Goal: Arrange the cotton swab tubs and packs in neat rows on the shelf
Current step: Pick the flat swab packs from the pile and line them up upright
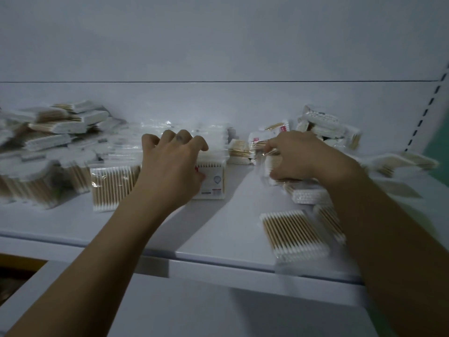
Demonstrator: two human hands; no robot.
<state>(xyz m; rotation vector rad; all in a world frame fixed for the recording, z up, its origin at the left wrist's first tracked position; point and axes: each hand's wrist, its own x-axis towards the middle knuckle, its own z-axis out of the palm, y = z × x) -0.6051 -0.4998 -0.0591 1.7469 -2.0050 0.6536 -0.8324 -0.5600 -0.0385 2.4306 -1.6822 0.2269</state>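
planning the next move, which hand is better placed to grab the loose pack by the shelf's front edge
Probably right. The loose pack lies just nearer than the right hand, beside that forearm; the left hand grips the middle stack and would have to cross over.

glossy plastic packs, smooth white shelf

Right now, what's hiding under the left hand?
The left hand grips a white labelled pack of cotton swabs; its label corner shows. The rest of that pack and anything beneath the palm are covered.
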